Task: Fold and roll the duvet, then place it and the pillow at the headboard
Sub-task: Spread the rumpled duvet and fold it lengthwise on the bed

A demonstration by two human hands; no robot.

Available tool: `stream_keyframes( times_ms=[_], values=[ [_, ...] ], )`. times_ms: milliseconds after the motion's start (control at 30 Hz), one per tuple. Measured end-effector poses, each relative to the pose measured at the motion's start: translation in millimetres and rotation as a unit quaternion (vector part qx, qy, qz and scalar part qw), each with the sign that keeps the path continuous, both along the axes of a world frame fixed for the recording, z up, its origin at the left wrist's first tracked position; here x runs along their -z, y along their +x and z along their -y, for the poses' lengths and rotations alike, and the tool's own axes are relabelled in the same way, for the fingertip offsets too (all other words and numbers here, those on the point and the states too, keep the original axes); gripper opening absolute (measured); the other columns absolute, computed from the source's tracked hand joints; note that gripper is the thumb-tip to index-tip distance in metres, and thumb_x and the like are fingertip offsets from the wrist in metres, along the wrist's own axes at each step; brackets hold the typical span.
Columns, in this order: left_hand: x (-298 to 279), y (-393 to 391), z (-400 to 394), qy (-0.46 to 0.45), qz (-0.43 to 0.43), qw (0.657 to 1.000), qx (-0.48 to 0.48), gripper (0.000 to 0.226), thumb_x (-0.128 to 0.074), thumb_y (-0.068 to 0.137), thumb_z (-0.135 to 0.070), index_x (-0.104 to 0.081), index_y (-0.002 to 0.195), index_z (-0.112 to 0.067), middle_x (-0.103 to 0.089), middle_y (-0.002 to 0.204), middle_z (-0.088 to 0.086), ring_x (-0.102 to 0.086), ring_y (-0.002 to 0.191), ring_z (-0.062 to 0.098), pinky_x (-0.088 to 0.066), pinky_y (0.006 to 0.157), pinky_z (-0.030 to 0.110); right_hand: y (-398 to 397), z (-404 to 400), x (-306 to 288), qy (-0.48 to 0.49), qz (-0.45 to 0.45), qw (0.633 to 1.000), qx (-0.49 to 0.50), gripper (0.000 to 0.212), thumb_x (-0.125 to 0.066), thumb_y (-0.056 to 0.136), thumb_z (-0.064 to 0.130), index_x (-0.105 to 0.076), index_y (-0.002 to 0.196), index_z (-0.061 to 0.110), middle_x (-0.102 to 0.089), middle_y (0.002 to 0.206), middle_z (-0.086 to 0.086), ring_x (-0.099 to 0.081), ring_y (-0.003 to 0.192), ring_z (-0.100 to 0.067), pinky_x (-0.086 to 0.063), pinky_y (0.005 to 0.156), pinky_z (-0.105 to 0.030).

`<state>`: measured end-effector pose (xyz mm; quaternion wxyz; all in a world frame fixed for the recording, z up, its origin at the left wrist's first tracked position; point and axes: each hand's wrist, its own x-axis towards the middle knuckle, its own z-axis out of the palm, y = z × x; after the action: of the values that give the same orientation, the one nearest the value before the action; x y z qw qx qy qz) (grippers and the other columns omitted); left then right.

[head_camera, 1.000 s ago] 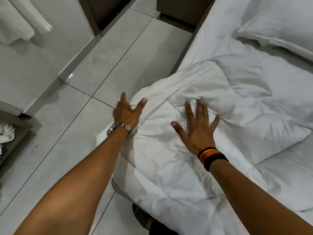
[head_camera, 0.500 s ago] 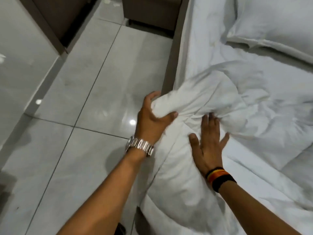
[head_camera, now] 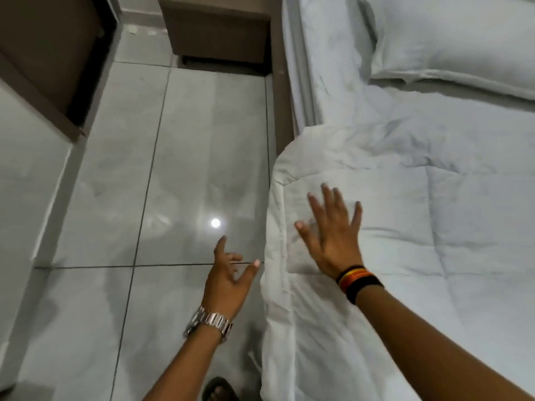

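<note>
Nightstand (head_camera: 220, 27) stands beyond hands, pillow (head_camera: 460, 39) above rumpled duvet (head_camera: 405, 227).

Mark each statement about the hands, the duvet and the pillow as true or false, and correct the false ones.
1. The right hand lies flat on the duvet. True.
2. The left hand grips the duvet. False: it is open over the floor, beside the duvet's edge.
3. The pillow lies on the floor. False: it is on the bed.
4. A watch is on the left wrist. True.
</note>
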<state>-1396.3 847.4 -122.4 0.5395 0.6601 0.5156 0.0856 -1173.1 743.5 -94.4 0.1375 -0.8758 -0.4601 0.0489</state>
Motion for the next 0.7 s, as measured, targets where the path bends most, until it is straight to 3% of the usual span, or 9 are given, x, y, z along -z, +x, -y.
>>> stream_keyframes(
  times_ms=[133,233,367,467,600,700],
  values=[
    [-15,76,-37,0.027,0.034,0.997,0.069,0.093,-0.076,0.088,-0.051,-0.024,0.162,-0.03,-0.062,0.127,-0.006,-0.065,0.109,0.015,-0.059,0.091,0.039,78,-4,-15,-0.019,-0.012,0.988,0.15,0.081,-0.016,0.1,0.076,-0.02,0.168,0.033,0.002,0.179,-0.002,0.006,0.165,-0.022,0.011,0.126,-0.065],
    [-33,145,-70,0.051,0.046,0.989,0.128,0.09,-0.074,0.089,-0.051,-0.025,0.161,-0.03,-0.061,0.132,-0.005,-0.063,0.119,0.018,-0.057,0.096,0.039,120,-8,-11,-0.05,-0.047,0.973,0.22,0.086,-0.008,0.096,0.08,-0.009,0.169,0.036,0.01,0.179,-0.001,0.013,0.164,-0.021,0.012,0.125,-0.065],
    [-44,250,-111,0.088,0.059,0.971,0.216,0.102,-0.076,0.086,-0.059,-0.02,0.165,-0.024,-0.049,0.157,0.003,-0.05,0.142,0.023,-0.047,0.113,0.04,132,-14,12,-0.101,-0.057,0.964,0.241,0.087,-0.004,0.094,0.081,0.001,0.169,0.037,0.009,0.179,-0.002,0.011,0.164,-0.024,0.006,0.126,-0.067],
    [-44,315,-134,0.127,0.058,0.955,0.262,0.117,-0.077,0.079,-0.069,-0.016,0.166,-0.021,-0.036,0.168,0.006,-0.036,0.154,0.026,-0.033,0.125,0.041,130,-16,22,-0.087,-0.044,0.966,0.241,0.086,-0.003,0.096,0.081,-0.002,0.169,0.036,0.006,0.179,-0.002,0.009,0.165,-0.024,0.004,0.127,-0.066],
    [-43,371,-141,0.153,0.002,0.905,0.397,0.133,-0.083,0.067,-0.072,-0.013,0.167,-0.018,-0.039,0.166,0.006,-0.03,0.156,0.031,-0.025,0.127,0.047,127,-14,22,-0.063,-0.033,0.963,0.258,0.084,-0.007,0.1,0.079,-0.011,0.17,0.032,-0.001,0.179,-0.003,0.004,0.165,-0.023,0.0,0.128,-0.066],
    [-39,388,-141,0.153,-0.015,0.874,0.462,0.131,-0.086,0.063,-0.072,-0.019,0.165,-0.022,-0.049,0.159,0.008,-0.044,0.145,0.035,-0.04,0.118,0.045,125,-20,19,-0.064,-0.025,0.95,0.304,0.084,-0.01,0.101,0.078,-0.011,0.17,0.029,0.001,0.179,-0.005,0.005,0.165,-0.025,0.0,0.128,-0.065]
  ],
)
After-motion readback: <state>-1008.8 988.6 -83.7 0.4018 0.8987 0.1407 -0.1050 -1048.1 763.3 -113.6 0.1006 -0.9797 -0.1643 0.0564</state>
